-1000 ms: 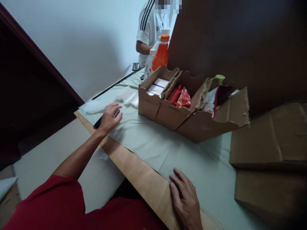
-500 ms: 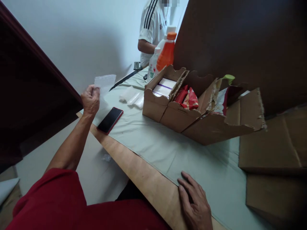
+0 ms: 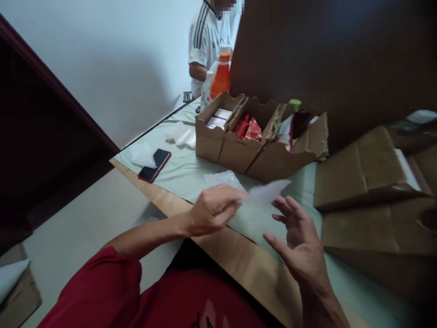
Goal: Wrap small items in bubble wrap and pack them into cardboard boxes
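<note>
My left hand (image 3: 215, 209) is closed on one end of a small translucent bubble-wrap bag (image 3: 268, 193), held over the near edge of the table. Just right of the bag is my right hand (image 3: 300, 241), raised with its fingers spread and nothing held; whether a fingertip touches the bag's edge is unclear. Beyond my left hand a second bubble-wrap piece (image 3: 223, 179) lies on the cloth. Another bubble-wrap piece (image 3: 141, 155) rests at the far left, overlapping a red-edged phone (image 3: 155, 165).
A cardboard organiser (image 3: 235, 152) holds white boxes and red packets. Behind it stand an orange bottle (image 3: 221, 79) and a clear bottle (image 3: 205, 91). More translucent packaging (image 3: 180, 135) lies left of it. Cardboard boxes (image 3: 355, 173) crowd the right. A person (image 3: 201, 45) is at the far end.
My left hand has come from beside the phone to the middle, holding a bag. My right hand has lifted off the table edge. Bubble wrap now overlaps the phone, and another piece lies mid-table.
</note>
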